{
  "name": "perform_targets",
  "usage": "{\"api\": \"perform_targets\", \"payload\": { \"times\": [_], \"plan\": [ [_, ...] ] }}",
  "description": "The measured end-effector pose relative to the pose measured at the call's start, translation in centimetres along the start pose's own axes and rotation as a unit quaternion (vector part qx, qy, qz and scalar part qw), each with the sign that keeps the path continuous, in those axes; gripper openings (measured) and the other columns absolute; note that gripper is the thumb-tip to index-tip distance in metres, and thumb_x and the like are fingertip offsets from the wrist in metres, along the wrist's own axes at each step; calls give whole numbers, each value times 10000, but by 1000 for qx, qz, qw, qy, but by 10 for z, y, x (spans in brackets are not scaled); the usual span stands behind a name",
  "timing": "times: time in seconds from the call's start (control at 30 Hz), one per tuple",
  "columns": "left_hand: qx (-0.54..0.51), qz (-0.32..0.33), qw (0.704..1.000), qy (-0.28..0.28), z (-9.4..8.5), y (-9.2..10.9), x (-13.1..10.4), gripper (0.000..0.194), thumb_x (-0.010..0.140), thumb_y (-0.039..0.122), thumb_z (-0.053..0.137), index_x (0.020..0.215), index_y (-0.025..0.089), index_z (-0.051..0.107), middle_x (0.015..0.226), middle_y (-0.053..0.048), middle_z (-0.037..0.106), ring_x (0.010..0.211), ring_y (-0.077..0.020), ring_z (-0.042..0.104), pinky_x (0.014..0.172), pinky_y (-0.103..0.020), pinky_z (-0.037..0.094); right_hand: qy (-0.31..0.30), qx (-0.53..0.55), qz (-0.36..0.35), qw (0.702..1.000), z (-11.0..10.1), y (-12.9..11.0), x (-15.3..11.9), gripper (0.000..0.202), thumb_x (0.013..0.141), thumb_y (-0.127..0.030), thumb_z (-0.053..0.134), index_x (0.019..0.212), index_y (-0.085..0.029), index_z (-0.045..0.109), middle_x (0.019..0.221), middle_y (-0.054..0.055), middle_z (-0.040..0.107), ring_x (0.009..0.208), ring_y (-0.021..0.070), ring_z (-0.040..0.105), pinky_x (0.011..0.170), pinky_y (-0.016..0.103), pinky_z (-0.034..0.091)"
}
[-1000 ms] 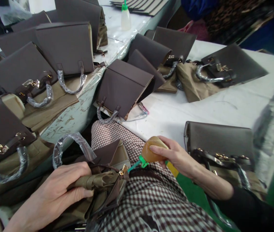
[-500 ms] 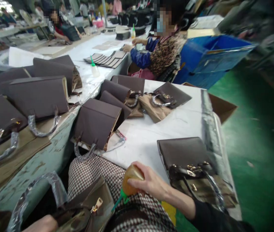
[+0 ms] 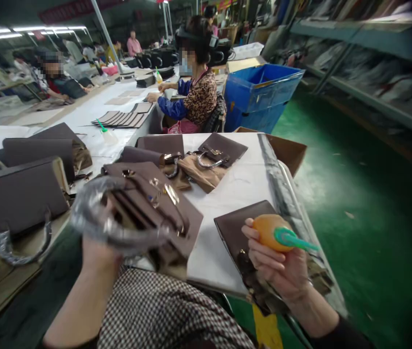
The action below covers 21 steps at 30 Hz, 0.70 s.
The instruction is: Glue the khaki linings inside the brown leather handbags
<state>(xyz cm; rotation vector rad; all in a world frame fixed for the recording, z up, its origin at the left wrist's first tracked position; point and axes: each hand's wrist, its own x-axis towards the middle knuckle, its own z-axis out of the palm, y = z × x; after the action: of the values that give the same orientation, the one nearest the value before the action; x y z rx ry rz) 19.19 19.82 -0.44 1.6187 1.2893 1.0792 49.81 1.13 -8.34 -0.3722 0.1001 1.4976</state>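
My left hand grips a brown handbag by its plastic-wrapped handle and holds it up over the edge of the white table. The bag's gold clasp faces up. My right hand holds an orange squeeze bottle with a green nozzle pointing right, raised above another brown bag that lies flat on the table corner.
Several brown bags lie on the left bench and further back on the white table. A seated co-worker works at the far end beside a blue bin. Green floor lies to the right.
My view has swung up and right. My left hand has lifted the bag from my lap up over the table edge. My right hand has raised the bottle, its nozzle now turned to the right.
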Motion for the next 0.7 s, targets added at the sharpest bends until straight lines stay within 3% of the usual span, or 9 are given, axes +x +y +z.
{"api": "perform_targets", "payload": {
  "times": [0.07,0.17,0.23,0.3,0.4,0.5,0.57,0.6,0.7],
  "plan": [
    [-86,15,996,30,52,-15,39,466,1066,562,448,1075,150,665,1041,-68,721,893,-171,716,856,-370,618,3,22,-38,999,-2,-16,-13,445,871,-395,742,1195,-131,587,891,-10,527,439,0,384,376,43,419],
    [-141,7,989,-38,126,-46,58,350,1066,499,473,1029,176,601,1000,-88,739,965,-180,745,892,-354,598,11,31,-91,995,-12,-34,-30,483,841,-339,769,1239,-151,570,928,-15,528,469,11,461,414,59,486],
    [-126,-1,983,-135,165,-68,35,249,1023,423,579,1031,175,586,946,-98,752,913,-192,767,823,-327,597,-4,36,-114,993,-22,-45,-38,511,839,-331,782,1257,-156,547,949,-10,536,484,20,496,428,86,515],
    [-78,6,967,-242,196,-85,-11,230,998,355,620,1115,159,591,916,-110,771,830,-214,772,702,-316,583,-31,43,-127,990,-33,-55,-42,550,843,-324,796,1279,-149,510,983,10,552,502,30,531,444,125,539],
    [3,77,921,-381,228,-92,-92,317,961,274,677,1246,162,595,1052,-145,785,950,-256,759,795,-386,588,-59,55,-140,987,-44,-67,-43,669,794,-246,850,1321,-136,453,1028,37,570,544,47,586,481,168,563],
    [60,222,844,-485,249,-82,-150,595,873,261,800,1409,215,544,1439,-173,646,1377,-348,556,1097,-549,457,-65,61,-146,985,-46,-72,-43,745,743,-187,885,1334,-127,435,1031,37,574,560,54,616,496,178,566],
    [89,316,781,-531,259,-76,-169,468,966,238,688,1413,256,550,1482,-120,625,1447,-311,488,1189,-573,340,-61,58,-146,986,-45,-72,-45,718,764,-201,875,1331,-123,441,1024,33,573,553,51,617,494,179,561],
    [107,351,755,-544,262,-75,-174,358,1018,218,595,1375,241,576,1421,-114,665,1404,-294,529,1193,-578,320,-58,54,-145,986,-44,-71,-46,689,787,-222,861,1328,-120,446,1019,32,572,547,49,614,489,179,559],
    [183,406,711,-545,270,-80,-177,235,1062,183,454,1177,127,651,1118,-147,751,1150,-297,662,1136,-618,348,-46,46,-139,988,-43,-68,-51,584,871,-310,792,1317,-121,465,1001,32,566,532,48,601,475,182,555]
  ]
}}
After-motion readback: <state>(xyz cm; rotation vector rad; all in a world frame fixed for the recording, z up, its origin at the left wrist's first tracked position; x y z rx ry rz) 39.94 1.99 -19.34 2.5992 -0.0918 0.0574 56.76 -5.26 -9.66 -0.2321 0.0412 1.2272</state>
